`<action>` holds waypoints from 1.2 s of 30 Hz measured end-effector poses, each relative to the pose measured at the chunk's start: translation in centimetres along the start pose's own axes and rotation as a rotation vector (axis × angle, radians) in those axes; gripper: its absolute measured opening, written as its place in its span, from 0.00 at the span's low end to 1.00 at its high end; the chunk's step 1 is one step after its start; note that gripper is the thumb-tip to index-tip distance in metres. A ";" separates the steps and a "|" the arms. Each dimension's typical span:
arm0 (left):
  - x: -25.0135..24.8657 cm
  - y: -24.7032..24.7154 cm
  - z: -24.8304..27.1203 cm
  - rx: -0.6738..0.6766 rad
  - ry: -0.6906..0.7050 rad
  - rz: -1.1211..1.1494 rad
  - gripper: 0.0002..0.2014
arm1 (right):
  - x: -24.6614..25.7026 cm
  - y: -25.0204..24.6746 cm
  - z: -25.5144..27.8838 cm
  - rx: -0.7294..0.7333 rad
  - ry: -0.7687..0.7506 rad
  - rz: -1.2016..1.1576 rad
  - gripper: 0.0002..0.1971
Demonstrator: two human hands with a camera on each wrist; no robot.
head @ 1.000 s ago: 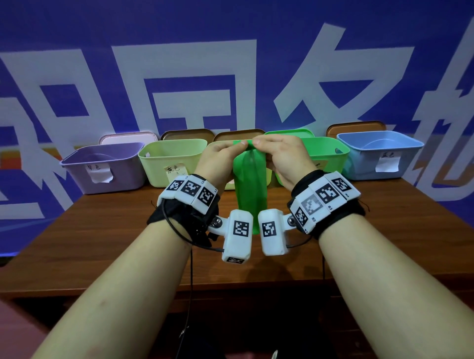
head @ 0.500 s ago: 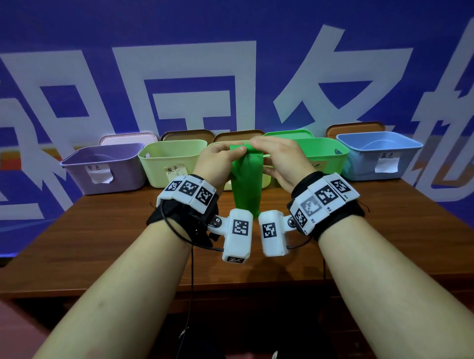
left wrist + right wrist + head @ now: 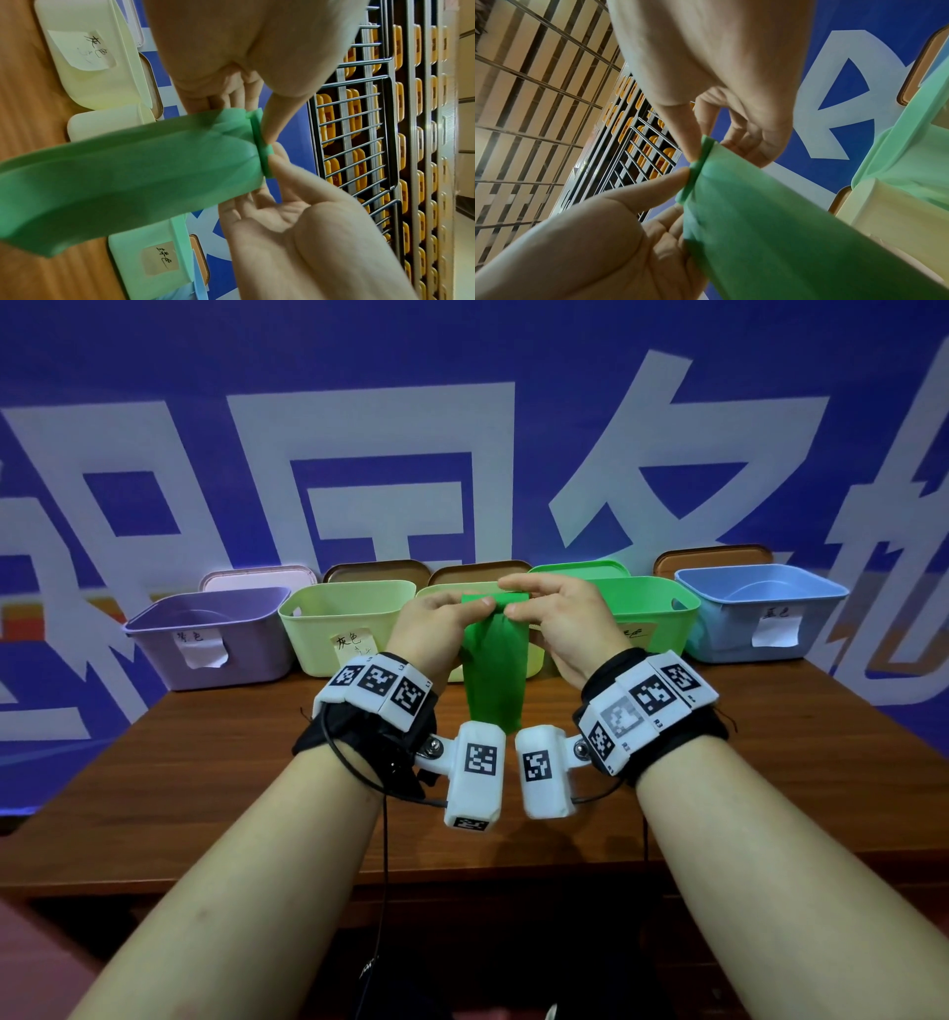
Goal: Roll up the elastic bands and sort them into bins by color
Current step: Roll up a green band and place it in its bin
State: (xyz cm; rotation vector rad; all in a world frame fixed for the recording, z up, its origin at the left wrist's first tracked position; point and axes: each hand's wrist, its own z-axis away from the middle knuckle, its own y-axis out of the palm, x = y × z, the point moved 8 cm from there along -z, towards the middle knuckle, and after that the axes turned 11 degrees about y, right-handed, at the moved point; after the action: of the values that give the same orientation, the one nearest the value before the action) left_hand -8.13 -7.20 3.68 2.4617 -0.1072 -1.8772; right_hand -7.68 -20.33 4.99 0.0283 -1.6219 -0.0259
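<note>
- Both hands up in the centre of the head view, above the desk (image 3: 215,762). Left hand (image 3: 436,629) and right hand (image 3: 560,621) each pinch the top edge of the green band (image 3: 495,680).
- Fingers (image 3: 270,125) clamped thumb-to-forefinger on a small folded lip at the band's top. I'd say that's the start of the roll, held tight so it won't spring open.
- Rest of the band hangs loose and flat below the hands, lower end near the wrist cams. Gravity keeps it straight — prob. makes rolling even.
- Bins sit in a row at the desk's far edge, mid-frame: purple bin (image 3: 205,634) at left, pale green bin (image 3: 344,624) next, another pale one mostly hidden behind the hands, green bin (image 3: 652,608) right of centre, blue bin (image 3: 760,608) far right. Paper labels on the fronts, too small to read.
- Green bin is just behind the right hand — likely where this one goes, once rolled.
- Roll barely begun, most of the length still to wind.
</note>
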 end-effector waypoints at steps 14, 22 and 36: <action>0.7 -0.1 0.0 -0.014 0.000 -0.008 0.20 | 0.1 -0.2 0.1 -0.023 -0.024 -0.006 0.08; 0.5 0.3 -0.1 0.063 0.018 0.045 0.05 | -0.3 0.0 0.3 0.009 0.035 -0.059 0.11; 0.2 0.4 0.5 0.022 0.000 0.050 0.15 | -0.2 0.2 0.5 0.016 -0.002 -0.055 0.12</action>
State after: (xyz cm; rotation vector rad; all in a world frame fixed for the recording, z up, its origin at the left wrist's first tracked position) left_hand -8.57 -7.58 3.35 2.4499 -0.1885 -1.8660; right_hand -8.16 -20.10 4.78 0.0852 -1.6234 -0.0552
